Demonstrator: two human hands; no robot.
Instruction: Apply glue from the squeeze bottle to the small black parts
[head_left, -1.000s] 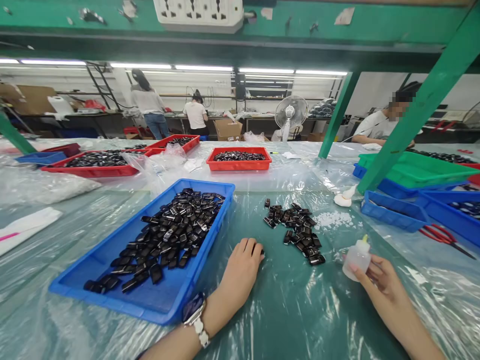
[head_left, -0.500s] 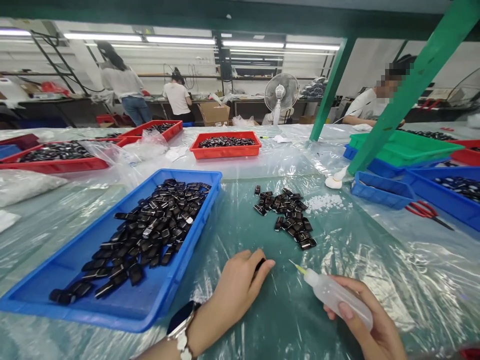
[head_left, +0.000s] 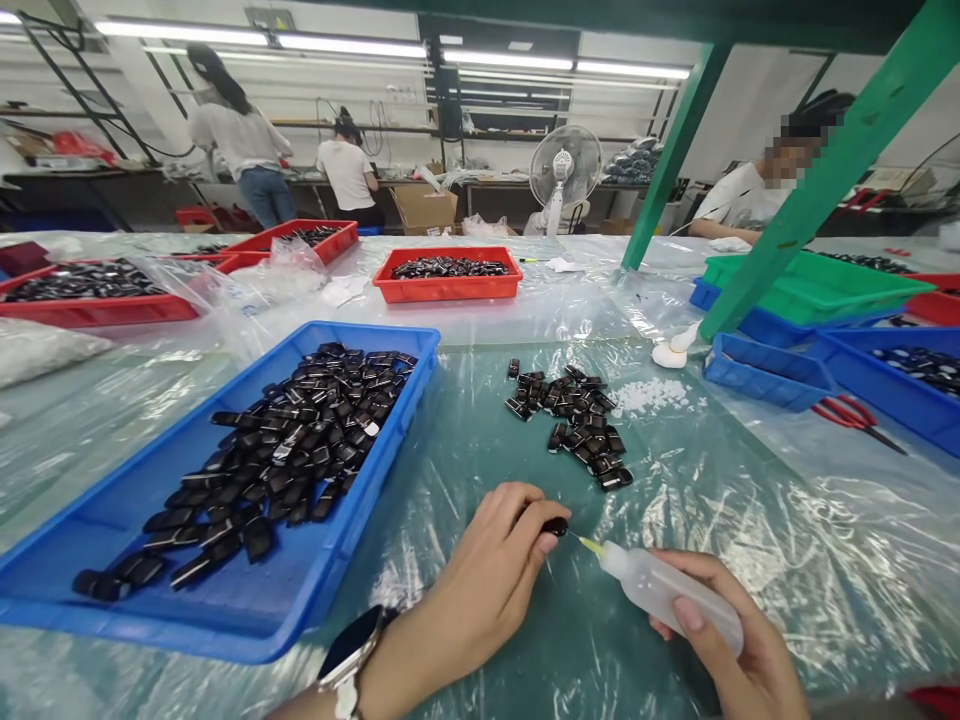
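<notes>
Translucent plastic bottle (head_left: 652, 585) is grasped in the right hand (head_left: 754, 640) above the bench (head_left: 465, 440) — long axis running leftward and away, yellow nozzle (head_left: 592, 546) aimed at a black piece (head_left: 556, 526), part-hidden, pinched by the left hand (head_left: 491, 560). Leftward stands a blue tray (head_left: 247, 600); beyond lie piled black pieces (head_left: 574, 402) and white bits (head_left: 652, 396) — farther, a red tray (head_left: 450, 288).

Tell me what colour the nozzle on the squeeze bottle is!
The nozzle is yellow; it shows best in the head view.
</notes>
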